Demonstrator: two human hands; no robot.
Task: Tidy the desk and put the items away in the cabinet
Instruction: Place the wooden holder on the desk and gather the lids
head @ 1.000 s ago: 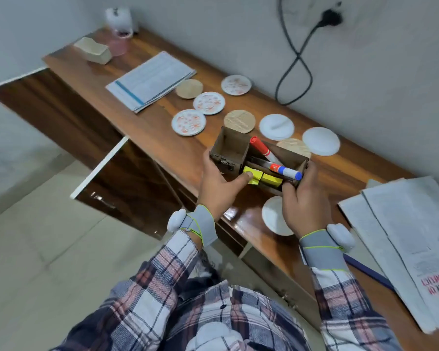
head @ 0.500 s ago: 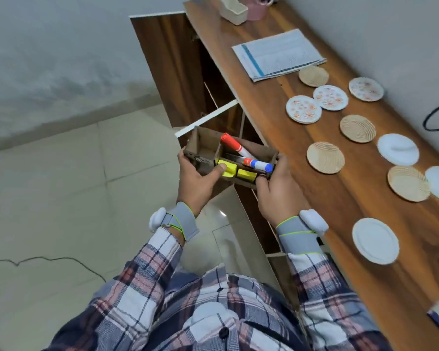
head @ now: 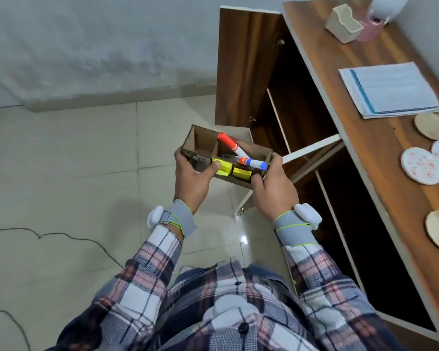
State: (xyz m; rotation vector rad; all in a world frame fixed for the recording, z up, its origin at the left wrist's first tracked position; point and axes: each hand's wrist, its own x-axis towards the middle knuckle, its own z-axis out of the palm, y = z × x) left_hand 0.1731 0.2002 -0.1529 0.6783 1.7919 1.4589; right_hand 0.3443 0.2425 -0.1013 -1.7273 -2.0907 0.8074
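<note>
A brown wooden organiser box (head: 202,145) is held in the air over the floor, left of the open cabinet (head: 314,138). My left hand (head: 192,179) grips its left end, thumb over the front edge. Its right end is gripped by my right hand (head: 273,191). Inside lie a red-capped marker (head: 232,144), a blue-capped marker (head: 255,163) and yellow sticky-note pads (head: 232,171). The cabinet's dark shelves sit under the wooden desk (head: 365,127), with its door swung open.
On the desk lie a stack of papers (head: 388,91), several round coasters (head: 421,165), a cream holder (head: 342,24) and a pink cup (head: 370,30). The open cabinet door (head: 238,67) stands at the far end. A thin cable (head: 61,235) runs across the tiled floor.
Both hands have lifted the organiser off the desk and carried it left, out over the floor in front of the open cabinet. The view has turned left and down.
</note>
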